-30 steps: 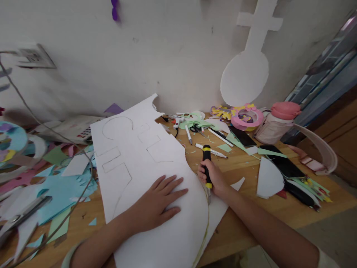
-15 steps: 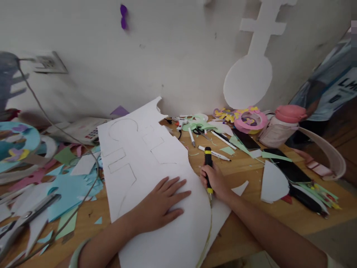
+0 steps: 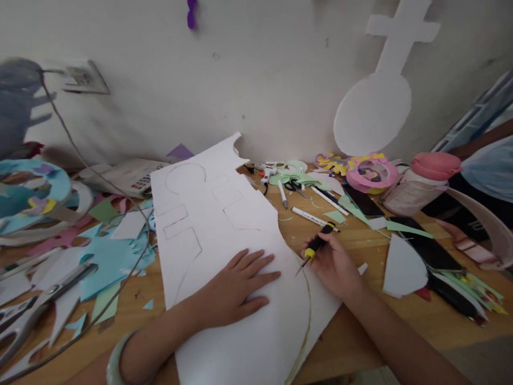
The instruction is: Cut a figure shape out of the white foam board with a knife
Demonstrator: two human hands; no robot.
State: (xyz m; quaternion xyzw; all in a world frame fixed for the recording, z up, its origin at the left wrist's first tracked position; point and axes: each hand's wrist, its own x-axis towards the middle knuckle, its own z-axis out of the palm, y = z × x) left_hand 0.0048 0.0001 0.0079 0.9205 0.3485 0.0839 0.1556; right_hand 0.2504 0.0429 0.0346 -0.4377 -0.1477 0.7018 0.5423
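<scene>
A large white board [image 3: 208, 224] with pencil outlines lies on the wooden table. My left hand [image 3: 236, 291] rests flat on it, fingers spread, holding nothing. My right hand [image 3: 331, 262] grips a black and yellow pen-like tool [image 3: 319, 242] over the board's right part. Its thin metal tip points down and left, near the upper end of a curved brownish line; whether the tip touches the board cannot be told. That curve runs down the board's right side to the bottom of the view.
Large scissors [image 3: 52, 291], blue paper scraps [image 3: 104, 262] and a cable [image 3: 86, 166] lie left. Markers [image 3: 312, 216], phones [image 3: 427, 246], a black-handled cutter [image 3: 455, 297] and a pink-lidded bottle [image 3: 433, 166] are right. A person stands at the far right.
My right hand has tilted the tool from upright to a slant, with its tip now higher along the curve. My left hand stays flat on the board. The view has shifted slightly.
</scene>
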